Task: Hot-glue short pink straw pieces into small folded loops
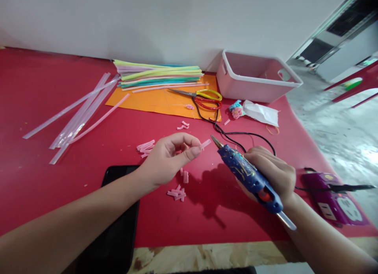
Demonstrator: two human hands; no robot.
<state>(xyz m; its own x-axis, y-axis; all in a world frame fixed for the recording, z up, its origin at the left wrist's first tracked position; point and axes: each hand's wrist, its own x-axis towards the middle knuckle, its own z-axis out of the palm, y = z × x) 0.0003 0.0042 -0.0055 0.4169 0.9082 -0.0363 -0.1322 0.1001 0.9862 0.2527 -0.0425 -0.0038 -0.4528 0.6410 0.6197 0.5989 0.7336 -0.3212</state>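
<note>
Between the thumb and forefinger of my left hand (pixel 174 156) is a short pink piece of pipe cleaner (pixel 206 143). My right hand (pixel 270 171) is wrapped round a blue glue gun (pixel 251 175), a clear glue stick (pixel 286 220) poking out of its back end. The nozzle points up and left, close to the free end of the pink piece, with a small gap seen between them. Cut pink pieces lie in small piles around my left hand: one pile (pixel 145 147) beside the wrist, another (pixel 177 193) below it, and curled ones (pixel 183 125) above.
Long clear glue sticks (pixel 79 108) lie at the left. Coloured pipe cleaners (pixel 159 75) and scissors (pixel 206 99) rest on an orange sheet (pixel 141 102). A pink basket (pixel 254 81) stands behind, a purple power box (pixel 333 199) at right. A black tablet (pixel 118 226) lies under my left forearm.
</note>
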